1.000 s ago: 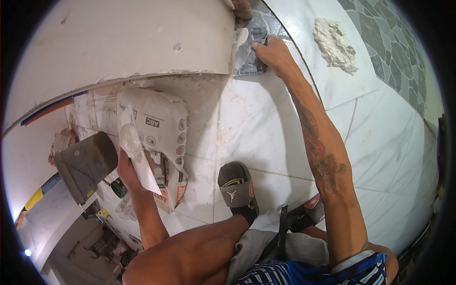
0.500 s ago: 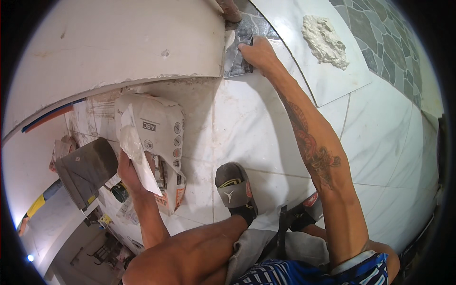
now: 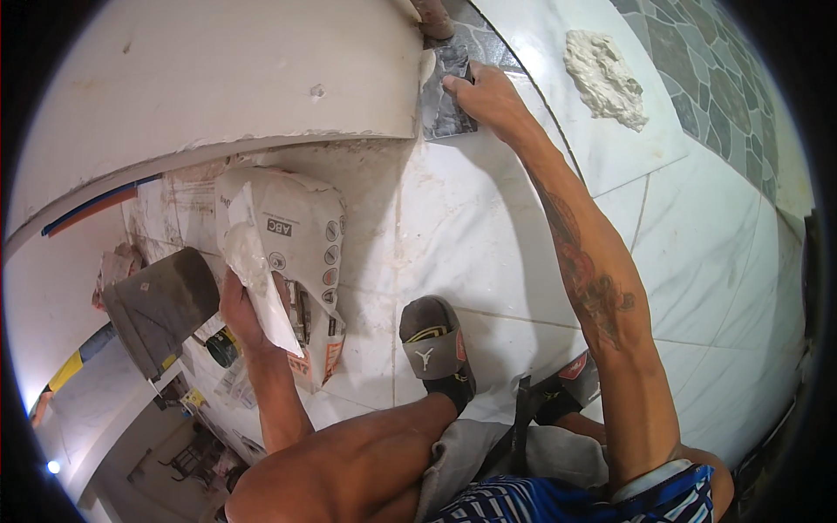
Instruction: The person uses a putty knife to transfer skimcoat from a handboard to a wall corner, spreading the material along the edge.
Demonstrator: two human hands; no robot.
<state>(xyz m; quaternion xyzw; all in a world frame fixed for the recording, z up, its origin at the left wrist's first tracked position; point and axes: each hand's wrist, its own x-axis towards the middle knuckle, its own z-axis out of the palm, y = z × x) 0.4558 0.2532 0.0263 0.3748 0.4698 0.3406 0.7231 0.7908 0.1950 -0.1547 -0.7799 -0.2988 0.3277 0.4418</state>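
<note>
My right hand [image 3: 495, 100], its thumb pressed on the face, grips a flat rectangular trowel [image 3: 451, 113] smeared with white paste. The trowel lies close against the end of the low white wall [image 3: 227, 70], just below a brownish pipe [image 3: 432, 17]. At the lower left my left hand [image 3: 241, 307] is closed around a thin white board [image 3: 277, 321], tilted and seen partly edge-on. A lump of wet white paste [image 3: 247, 253] sits on this board. Behind it stands an opened paper sack [image 3: 305, 205] with printed sides.
A heap of paste [image 3: 604, 78] lies on a loose marble-look tile [image 3: 645, 148] at the upper right, beside stone-pattern flooring [image 3: 689, 61]. A dirty grey bucket [image 3: 161, 305] is tipped at the left. My sandalled foot [image 3: 433, 336] rests on the white tiled floor [image 3: 497, 261].
The trowel's face is turned more into view, and the right hand has shifted slightly right. My left hand keeps its hold on the board. The whole view has shifted a little.
</note>
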